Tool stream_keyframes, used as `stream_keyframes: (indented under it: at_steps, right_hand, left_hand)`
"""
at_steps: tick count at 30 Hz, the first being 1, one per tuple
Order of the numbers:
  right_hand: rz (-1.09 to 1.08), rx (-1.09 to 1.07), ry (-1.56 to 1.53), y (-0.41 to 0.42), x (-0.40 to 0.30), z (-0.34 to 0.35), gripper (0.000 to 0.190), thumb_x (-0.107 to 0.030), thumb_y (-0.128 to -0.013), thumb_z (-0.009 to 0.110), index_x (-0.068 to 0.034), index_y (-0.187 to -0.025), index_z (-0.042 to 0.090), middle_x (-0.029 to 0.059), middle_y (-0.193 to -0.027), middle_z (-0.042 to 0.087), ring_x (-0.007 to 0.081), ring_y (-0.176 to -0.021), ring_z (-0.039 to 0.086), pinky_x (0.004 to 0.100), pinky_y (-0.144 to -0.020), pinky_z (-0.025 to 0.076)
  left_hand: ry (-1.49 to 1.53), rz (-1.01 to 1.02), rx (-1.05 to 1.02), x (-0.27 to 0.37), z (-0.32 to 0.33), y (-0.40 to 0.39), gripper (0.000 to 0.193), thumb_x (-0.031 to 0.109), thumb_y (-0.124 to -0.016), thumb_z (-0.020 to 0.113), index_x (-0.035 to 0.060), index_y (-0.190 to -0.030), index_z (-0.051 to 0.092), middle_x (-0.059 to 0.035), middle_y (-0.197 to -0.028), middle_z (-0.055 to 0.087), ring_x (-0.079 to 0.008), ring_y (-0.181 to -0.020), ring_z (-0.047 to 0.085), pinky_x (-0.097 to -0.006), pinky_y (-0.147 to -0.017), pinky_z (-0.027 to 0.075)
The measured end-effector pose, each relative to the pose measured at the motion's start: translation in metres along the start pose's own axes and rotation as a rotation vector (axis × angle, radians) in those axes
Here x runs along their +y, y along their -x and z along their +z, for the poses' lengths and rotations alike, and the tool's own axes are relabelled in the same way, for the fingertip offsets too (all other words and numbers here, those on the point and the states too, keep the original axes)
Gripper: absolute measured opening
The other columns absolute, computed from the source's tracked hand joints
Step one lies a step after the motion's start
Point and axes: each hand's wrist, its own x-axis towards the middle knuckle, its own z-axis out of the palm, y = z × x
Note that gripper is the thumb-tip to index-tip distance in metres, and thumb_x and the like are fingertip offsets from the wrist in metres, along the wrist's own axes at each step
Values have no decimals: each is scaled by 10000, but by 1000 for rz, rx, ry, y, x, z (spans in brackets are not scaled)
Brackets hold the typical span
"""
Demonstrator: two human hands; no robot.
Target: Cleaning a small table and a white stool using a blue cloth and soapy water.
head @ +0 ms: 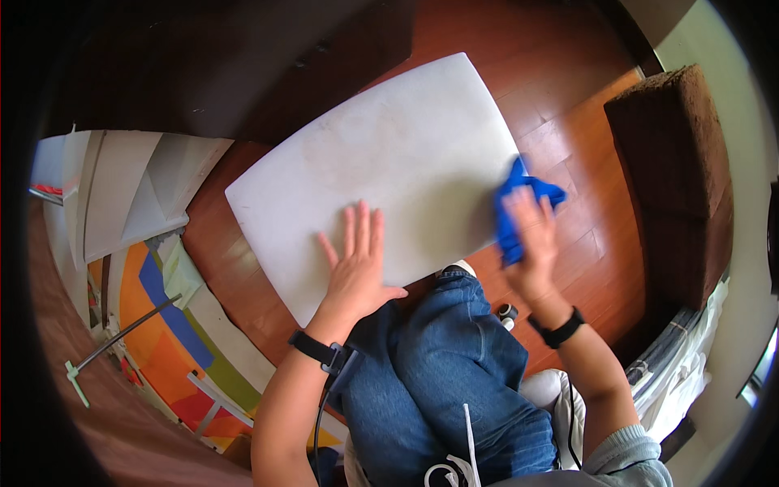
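A white tabletop [426, 140] with faint brownish smudges lies before me at a slant. My left hand [356, 268] rests flat near its front edge, fingers spread, holding nothing. At the tabletop's right edge my right hand [534, 234], blurred, is on a blue cloth [511, 213]. Part of the cloth hangs past the edge. The palm hides whether the fingers grip it. Each wrist wears a black strap.
Dark furniture [243, 67] stands beyond the table, a white shelf unit [140, 201] at left. A brown upholstered piece [675, 189] is at right on the wooden floor [584, 255]. A colourful mat [176, 329] and a metal rod [128, 329] lie at lower left.
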Motion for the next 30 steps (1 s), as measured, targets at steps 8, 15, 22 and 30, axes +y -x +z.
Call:
stream_keyframes:
  at_steps: [8,15,22,30]
  right_hand:
    - [-122,-436,98,28,-38,68,733,-244,-681,718,-278,-1374,486,-4,-1508,348,301,-1404,276,681,-1059,143]
    - [-74,-233,187,28,50,25,688,-86,-623,719,-190,-1285,561,63,-1404,485,298,-1346,379,550,-1110,202]
    - [886,369,-744,-30,79,-34,340,-293,-965,547,-23,-1168,586,50,-894,638,100,-704,599,248,-580,493]
    - [387,184,-370,-57,29,-15,475,25,-856,512,-9,-1328,469,143,-1102,641,257,-1019,618,390,-922,461]
  left_hand:
    - [-86,4,40,17,14,-27,1186,546,-603,783,64,-1501,176,-133,-1585,46,-293,-1466,21,-803,-971,16]
    - [-65,44,81,7,20,-24,1249,592,-575,768,88,-1513,115,-105,-1590,40,-293,-1466,9,-794,-980,7]
    - [-88,-27,-9,3,20,-25,1259,592,-593,768,116,-1520,60,-91,-1593,7,-278,-1467,-17,-784,-990,-19]
    - [-88,50,8,10,9,-23,1253,580,-624,774,61,-1509,55,-168,-1577,-32,-348,-1455,-43,-756,-1017,20]
